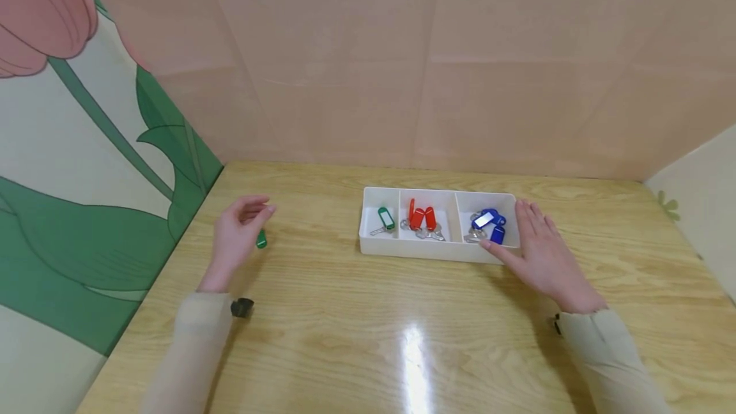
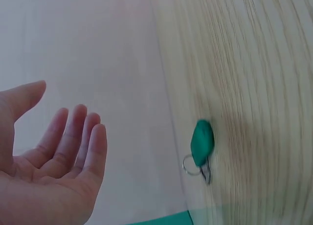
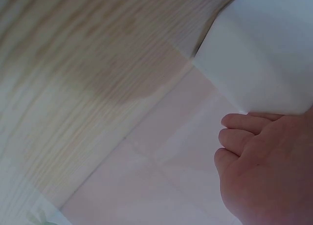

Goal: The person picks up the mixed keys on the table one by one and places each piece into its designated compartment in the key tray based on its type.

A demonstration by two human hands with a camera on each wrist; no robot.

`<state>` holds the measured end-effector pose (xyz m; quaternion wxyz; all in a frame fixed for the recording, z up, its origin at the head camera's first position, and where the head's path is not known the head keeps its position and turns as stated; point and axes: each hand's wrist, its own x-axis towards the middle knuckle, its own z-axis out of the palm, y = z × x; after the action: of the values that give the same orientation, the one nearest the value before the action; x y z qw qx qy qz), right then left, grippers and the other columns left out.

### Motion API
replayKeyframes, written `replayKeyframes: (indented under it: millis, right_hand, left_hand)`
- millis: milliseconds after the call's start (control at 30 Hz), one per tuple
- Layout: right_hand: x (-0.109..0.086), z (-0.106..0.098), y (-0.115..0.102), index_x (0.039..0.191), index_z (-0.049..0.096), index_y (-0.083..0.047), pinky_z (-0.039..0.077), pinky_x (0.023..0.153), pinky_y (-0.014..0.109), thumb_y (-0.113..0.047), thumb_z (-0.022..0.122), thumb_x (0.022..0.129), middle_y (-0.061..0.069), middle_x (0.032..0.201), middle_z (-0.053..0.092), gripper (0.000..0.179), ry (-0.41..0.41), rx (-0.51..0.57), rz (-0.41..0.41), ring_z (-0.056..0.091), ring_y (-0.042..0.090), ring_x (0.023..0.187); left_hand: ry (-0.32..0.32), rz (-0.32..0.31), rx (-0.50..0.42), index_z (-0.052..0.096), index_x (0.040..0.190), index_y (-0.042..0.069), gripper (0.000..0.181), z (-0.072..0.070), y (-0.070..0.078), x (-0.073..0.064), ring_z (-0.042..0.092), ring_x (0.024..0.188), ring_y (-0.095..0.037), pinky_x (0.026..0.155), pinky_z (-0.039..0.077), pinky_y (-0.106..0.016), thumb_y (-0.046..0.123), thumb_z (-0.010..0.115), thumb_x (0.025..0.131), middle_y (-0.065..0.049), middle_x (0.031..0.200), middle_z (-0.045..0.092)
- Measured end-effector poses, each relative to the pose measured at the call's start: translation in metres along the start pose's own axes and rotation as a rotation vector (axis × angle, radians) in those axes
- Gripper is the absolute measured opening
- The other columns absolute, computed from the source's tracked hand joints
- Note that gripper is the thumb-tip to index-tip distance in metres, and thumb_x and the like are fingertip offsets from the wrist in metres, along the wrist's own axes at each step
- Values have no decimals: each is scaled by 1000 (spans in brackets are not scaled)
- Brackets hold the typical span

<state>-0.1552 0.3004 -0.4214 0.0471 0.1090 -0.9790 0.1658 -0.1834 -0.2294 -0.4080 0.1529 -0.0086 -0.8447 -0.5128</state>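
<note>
My left hand (image 1: 234, 232) hovers over the left part of the table, its fingers loosely bent with nothing in them. Just beside it lies a green key tag (image 1: 261, 239); the left wrist view shows this tag (image 2: 202, 143) with a ring and a key on the wood. At the right end of a white three-part tray (image 1: 425, 248) rests my right hand (image 1: 543, 260), fingers straight along the end wall and thumb at the front rim. The tray holds a green key tag (image 1: 386, 218) on the left, red key tags (image 1: 417, 218) in the middle and blue key tags (image 1: 497, 234) on the right.
The wooden table (image 1: 322, 318) meets a pinkish wall covering (image 1: 402, 82) behind the tray. A wall with a painted flower and leaves (image 1: 86, 241) borders it on the left, and a pale wall (image 1: 701, 203) on the right.
</note>
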Motion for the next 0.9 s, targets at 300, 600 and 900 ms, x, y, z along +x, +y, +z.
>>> replayKeyframes:
  millis: [300,600,900]
  right_hand:
    - [-1,0,-1,159,1,4,-5,121,55,-64,56,97,29,164,2,108,-5,2,3,-7,41,151]
    - [0,0,0,160,1,4,-5,121,55,-64,57,96,30,164,3,108,3,6,0,-6,42,151]
    - [0,-1,-1,160,1,4,-6,121,53,-64,56,96,29,165,2,108,-9,6,6,-7,41,152]
  left_hand:
    - [34,-20,40,68,125,3,38,-15,-7,3,63,97,-16,78,51,-18,32,69,100,-10,115,71]
    - [39,-30,65,68,125,4,41,-22,-15,3,64,97,-18,83,50,-20,36,68,100,-11,114,70]
    - [-56,-120,145,63,132,3,46,-24,-22,1,63,107,-30,84,51,-29,37,65,102,-18,121,67]
